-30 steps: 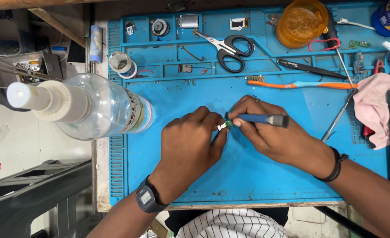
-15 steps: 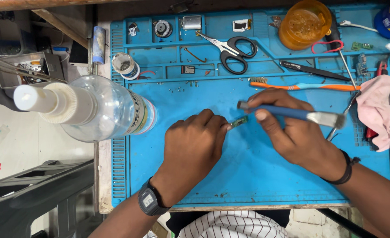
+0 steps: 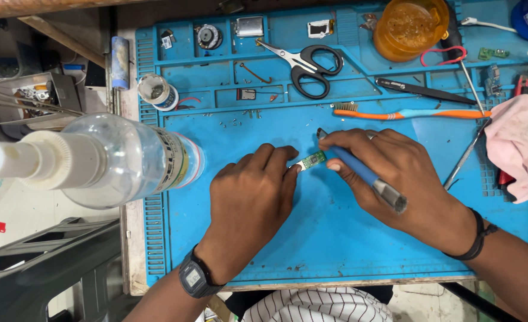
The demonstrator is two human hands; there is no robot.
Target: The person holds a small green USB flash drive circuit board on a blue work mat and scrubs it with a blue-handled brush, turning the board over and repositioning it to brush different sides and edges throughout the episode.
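A tiny green circuit board lies on the blue work mat. My left hand pinches the board's near end with fingertips, holding it down. My right hand is closed on a blue-handled tool. Its thin dark tip sits just above the board and its grey end sticks out past my knuckles. The two hands nearly touch at the board.
A clear spray bottle lies at the mat's left edge. Scissors, tweezers, an orange toothbrush, an orange cup and small parts fill the mat's upper trays. A pink cloth lies at the right.
My right hand has swung the tool from level to slanted, its handle end now pointing down-right. The left hand stays on the board.
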